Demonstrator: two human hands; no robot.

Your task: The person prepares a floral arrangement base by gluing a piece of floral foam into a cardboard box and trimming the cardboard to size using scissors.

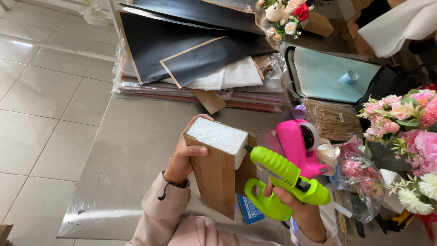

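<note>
The right hand is wrapped tight around the handle of a lime-green glue gun, whose nozzle points toward ten o'clock and touches the right edge of the white foam block. That foam sits in the top of an upright cardboard box, long axis vertical, clasped from nine o'clock by the left hand. At three o'clock lies a pink tape dispenser.
</note>
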